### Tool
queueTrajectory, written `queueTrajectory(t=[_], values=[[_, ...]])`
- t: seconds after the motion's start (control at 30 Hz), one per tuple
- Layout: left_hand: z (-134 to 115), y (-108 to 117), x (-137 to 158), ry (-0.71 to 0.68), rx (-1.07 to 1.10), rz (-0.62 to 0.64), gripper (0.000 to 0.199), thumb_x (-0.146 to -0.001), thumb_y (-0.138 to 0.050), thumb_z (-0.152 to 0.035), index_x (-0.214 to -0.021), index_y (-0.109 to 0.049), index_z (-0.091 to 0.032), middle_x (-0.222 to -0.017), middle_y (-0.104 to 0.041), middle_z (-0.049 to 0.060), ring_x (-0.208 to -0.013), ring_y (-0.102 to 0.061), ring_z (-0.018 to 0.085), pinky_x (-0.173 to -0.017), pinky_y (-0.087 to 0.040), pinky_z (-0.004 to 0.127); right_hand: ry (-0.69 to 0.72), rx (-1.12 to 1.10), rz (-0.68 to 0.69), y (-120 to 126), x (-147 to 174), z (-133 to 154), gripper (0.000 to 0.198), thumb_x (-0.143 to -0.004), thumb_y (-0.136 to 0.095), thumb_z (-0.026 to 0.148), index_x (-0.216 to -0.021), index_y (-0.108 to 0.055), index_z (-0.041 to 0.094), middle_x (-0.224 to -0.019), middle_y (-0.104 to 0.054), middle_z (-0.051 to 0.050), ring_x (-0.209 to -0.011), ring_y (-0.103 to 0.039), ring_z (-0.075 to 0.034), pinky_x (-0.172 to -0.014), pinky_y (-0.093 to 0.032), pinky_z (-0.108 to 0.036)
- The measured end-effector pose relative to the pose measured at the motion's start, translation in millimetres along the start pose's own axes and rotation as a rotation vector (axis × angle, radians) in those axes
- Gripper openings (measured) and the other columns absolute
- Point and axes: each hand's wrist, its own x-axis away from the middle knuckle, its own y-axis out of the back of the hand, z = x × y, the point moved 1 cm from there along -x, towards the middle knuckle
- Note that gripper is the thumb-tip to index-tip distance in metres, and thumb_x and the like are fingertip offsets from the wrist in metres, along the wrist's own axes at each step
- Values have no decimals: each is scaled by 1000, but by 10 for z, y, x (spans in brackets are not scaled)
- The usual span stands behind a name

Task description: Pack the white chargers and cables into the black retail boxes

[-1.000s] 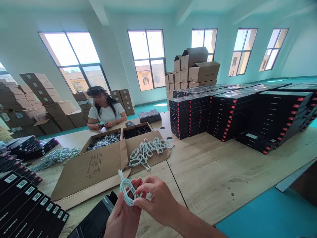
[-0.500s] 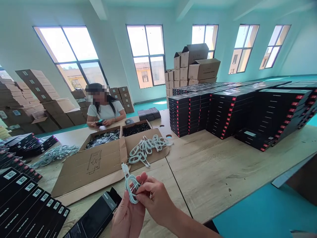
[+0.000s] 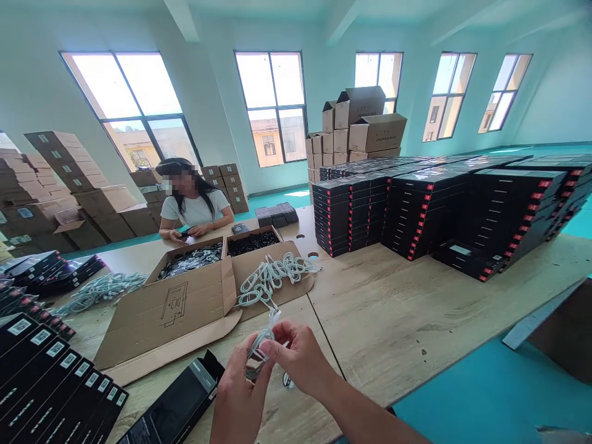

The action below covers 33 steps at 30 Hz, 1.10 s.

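A coiled white charging cable [image 3: 259, 353] is held between both hands above the table, its plug end pointing up and away. My left hand [image 3: 240, 385] is closed round the coil from the left. From the right, my right hand [image 3: 303, 357] pinches the same coil with thumb and fingers. Under my right hand a small black-and-white item [image 3: 287, 380] shows, too small to name. An open black box [image 3: 178, 401] lies on the table left of my left hand. Beyond my hands, more white cables [image 3: 272, 277] lie on a cardboard flap.
An open carton [image 3: 171, 308] holds small dark and silvery parts. Black boxes are stacked at the right [image 3: 411, 216] and at the near left [image 3: 50, 376]. Another cable pile [image 3: 104, 290] lies at the left. Across the table sits a person [image 3: 197, 203] holding something dark.
My hands have turned the cable coil, and my left hand now wraps more around it. The small black-and-white item has come into view. The person opposite has turned their head.
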Motion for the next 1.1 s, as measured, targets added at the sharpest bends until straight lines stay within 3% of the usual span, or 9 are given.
queueTrajectory(t=[0.1, 0.27, 0.43, 0.63, 0.9, 1.03, 1.1], values=[[37, -23, 32, -154, -60, -39, 43, -83, -69, -53, -119, -70, -29, -111, -74, 8, -90, -68, 29, -84, -51, 38, -37, -52, 22, -23, -63, -31, 34, -83, -67, 47, -74, -74, 15, -65, -65, 0, -58, -53, -12, -53, -43, -23], [79, -2, 10, -94, -54, -95, 42, -82, -69, -54, -115, -68, -28, -104, -73, 7, -83, -67, 28, -81, -51, 39, -106, -275, 71, -68, -56, -115, 54, -75, -74, 67, -88, -77, 14, -73, -70, -4, -64, -64, -15, -58, -54, -25], [5, 61, 21, 3, 11, 32, 51, -78, -70, -60, -117, -68, -27, -99, -74, 7, -81, -68, 27, -65, -51, 34, -137, -365, 85, -12, -41, -178, 66, -68, -76, 75, -89, -77, 13, -71, -71, -6, -64, -67, -17, -61, -57, -29], [-128, 73, 27, 155, 326, 330, 55, -77, -68, -67, -106, -70, -20, -54, -63, -1, -53, -56, 19, -53, -47, 30, 25, -155, -32, 78, -59, -105, 54, -81, -70, 68, -93, -79, 16, -72, -72, -4, -65, -66, -17, -65, -56, -30], [-121, 89, 29, 224, 587, 399, 44, -74, -80, -55, -100, -72, -20, -70, -63, 0, -58, -57, 16, -51, -48, 28, -180, -513, -15, 58, -77, -186, 63, -68, -77, 74, -82, -72, 13, -65, -71, -4, -54, -66, -15, -56, -54, -27], [-83, 83, 22, 266, 620, 408, 45, -75, -79, -56, -102, -73, -21, -80, -68, 3, -62, -61, 16, -55, -50, 29, -157, -394, 34, 99, -77, -220, 61, -77, -70, 72, -89, -73, 12, -71, -72, -6, -61, -68, -17, -59, -55, -27], [-96, 81, 20, 295, 600, 423, 49, -74, -78, -60, -101, -73, -19, -79, -68, 4, -60, -60, 16, -53, -48, 29, -115, -238, 35, 142, -76, -206, 54, -82, -69, 63, -104, -72, 13, -83, -73, -8, -69, -69, -18, -61, -55, -29]])
